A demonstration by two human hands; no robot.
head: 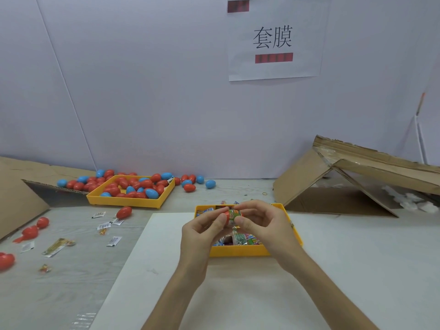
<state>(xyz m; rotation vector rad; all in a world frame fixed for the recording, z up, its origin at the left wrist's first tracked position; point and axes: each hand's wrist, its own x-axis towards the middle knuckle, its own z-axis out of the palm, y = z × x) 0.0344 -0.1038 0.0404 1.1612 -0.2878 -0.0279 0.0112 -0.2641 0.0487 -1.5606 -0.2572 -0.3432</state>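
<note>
A red plastic egg (231, 216) with a printed film sleeve round it is held between both hands above a yellow tray (295, 231). My left hand (202, 231) pinches its left end with thumb and fingers. My right hand (260, 221) grips the sleeved right side, thumb in front. The tray holds several colourful printed sleeves (242, 239), partly hidden by my hands.
A second yellow tray (123, 201) at the back left holds several red and blue eggs; more lie loose around it (189, 187) and at the left edge (7, 260). Small packets (114, 241) are scattered on the table. Cardboard boxes lie at left (14, 194) and right (345, 177). A white sheet (238, 294) covers the table front.
</note>
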